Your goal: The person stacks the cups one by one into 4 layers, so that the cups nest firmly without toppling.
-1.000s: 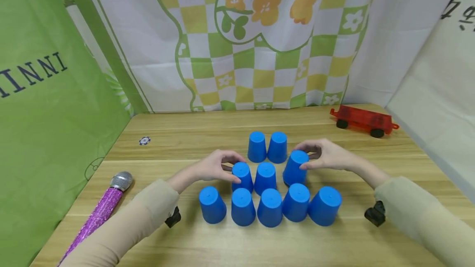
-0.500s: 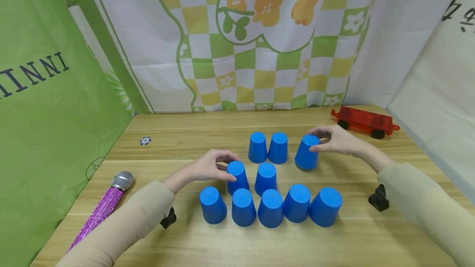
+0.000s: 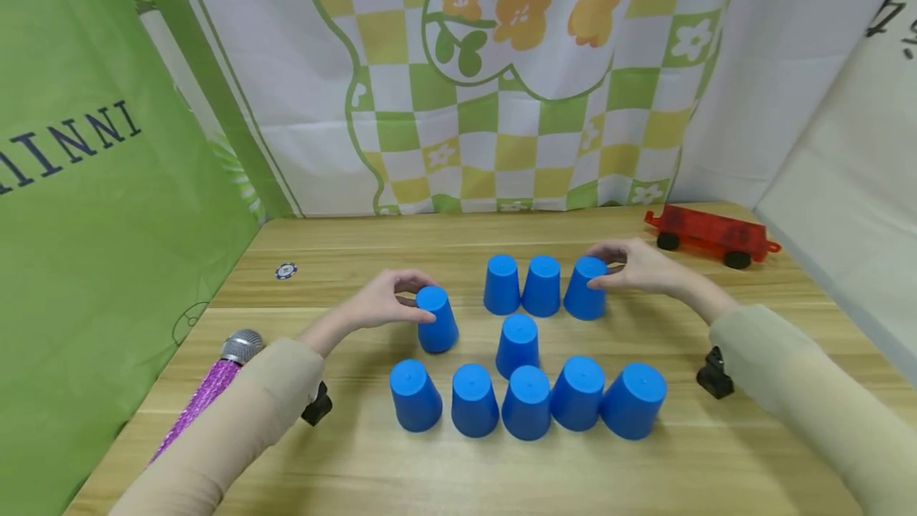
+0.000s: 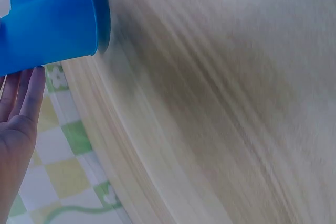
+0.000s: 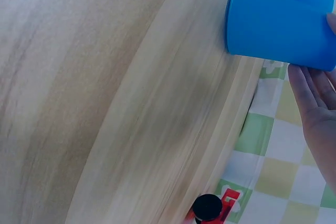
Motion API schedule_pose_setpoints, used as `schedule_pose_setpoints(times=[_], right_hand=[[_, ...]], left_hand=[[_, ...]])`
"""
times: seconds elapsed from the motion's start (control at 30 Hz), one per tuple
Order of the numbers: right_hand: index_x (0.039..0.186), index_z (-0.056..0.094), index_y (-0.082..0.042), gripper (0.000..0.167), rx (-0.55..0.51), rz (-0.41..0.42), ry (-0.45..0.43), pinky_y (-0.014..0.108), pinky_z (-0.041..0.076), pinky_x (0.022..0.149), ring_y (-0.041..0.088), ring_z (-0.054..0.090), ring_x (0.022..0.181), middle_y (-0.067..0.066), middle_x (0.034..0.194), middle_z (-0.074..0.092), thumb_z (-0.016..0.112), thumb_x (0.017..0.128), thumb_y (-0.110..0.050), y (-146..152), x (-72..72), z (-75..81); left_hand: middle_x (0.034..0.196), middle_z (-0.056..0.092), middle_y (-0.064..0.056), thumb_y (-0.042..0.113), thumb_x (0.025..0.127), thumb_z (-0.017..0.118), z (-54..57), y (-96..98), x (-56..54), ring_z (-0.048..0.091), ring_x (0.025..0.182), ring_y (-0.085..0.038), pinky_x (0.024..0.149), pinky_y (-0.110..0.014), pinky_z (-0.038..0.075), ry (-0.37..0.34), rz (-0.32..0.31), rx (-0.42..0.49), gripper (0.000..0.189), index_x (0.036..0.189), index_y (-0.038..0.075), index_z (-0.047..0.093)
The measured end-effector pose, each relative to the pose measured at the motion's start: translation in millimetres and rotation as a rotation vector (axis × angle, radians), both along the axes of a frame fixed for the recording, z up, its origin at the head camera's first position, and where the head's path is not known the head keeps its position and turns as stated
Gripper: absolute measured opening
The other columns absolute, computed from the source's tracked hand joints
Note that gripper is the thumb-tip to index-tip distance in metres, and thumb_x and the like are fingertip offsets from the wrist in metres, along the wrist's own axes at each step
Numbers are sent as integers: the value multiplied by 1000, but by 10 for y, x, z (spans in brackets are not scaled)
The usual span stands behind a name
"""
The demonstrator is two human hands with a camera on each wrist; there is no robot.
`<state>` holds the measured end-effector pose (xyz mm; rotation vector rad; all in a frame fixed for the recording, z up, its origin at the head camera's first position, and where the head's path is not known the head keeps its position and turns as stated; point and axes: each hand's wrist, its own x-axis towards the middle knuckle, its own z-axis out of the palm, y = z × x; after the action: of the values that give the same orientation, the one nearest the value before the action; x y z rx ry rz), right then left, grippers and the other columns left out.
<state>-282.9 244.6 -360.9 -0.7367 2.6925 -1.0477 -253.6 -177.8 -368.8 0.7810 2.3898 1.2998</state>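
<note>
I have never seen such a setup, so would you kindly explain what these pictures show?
There is no machine: a person works bare-handed. The wide picture comes from a camera on the head; the two close ones come from cameras on the left and right wrists. Ten upside-down, tapered blue cups are grouped around the middle of the wood-grain table. Around them lie a glittery purple microphone with a silver head, a red toy wagon and a small, round blue-and-white chip. The left hand holds one cup; the right hand holds the right-end cup of the back row.
</note>
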Motion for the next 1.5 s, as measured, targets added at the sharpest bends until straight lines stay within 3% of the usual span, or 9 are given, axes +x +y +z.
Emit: schedule_pose_setpoints(times=[0.4,0.63,0.8,0.97,1.13,1.5], right_hand=[[121,57,1,47,-28,3,5,48,52,91,34,59,108,19,116,62,73,82,-21,-26,-12,-42],[120,56,2,46,-41,15,8,50,51,92,35,59,107,20,115,62,72,82,-18,-23,-19,-62],[119,57,2,45,-43,15,12,51,51,92,34,59,107,20,113,63,72,82,-18,-20,-19,-65],[119,57,1,45,-44,11,7,50,51,92,34,59,107,19,114,63,72,83,-19,-24,-11,-64],[120,57,1,45,-45,4,-2,51,50,93,34,59,108,19,115,62,72,83,-20,-28,-7,-68],[119,57,0,45,-51,1,-8,50,50,93,32,59,107,17,114,62,72,83,-21,-23,1,-64]], left_hand=[[122,59,-16,17,82,73,18,-148,-197,56,115,-32,93,-40,53,34,110,-14,46,122,4,57],[122,60,-17,18,81,74,-4,-116,-289,56,116,-32,95,-40,52,38,160,-21,49,124,2,56],[121,60,-17,16,81,74,24,27,-307,57,115,-31,93,-38,53,45,147,-14,49,124,2,56],[119,61,-15,14,81,74,-46,156,-375,58,114,-29,92,-36,53,54,123,1,47,122,2,56],[120,60,-17,14,81,74,-67,274,-394,58,114,-31,92,-37,54,72,137,1,48,123,0,55],[118,60,-18,12,81,74,-80,407,-435,58,112,-32,92,-36,54,77,129,4,47,122,-1,56]])
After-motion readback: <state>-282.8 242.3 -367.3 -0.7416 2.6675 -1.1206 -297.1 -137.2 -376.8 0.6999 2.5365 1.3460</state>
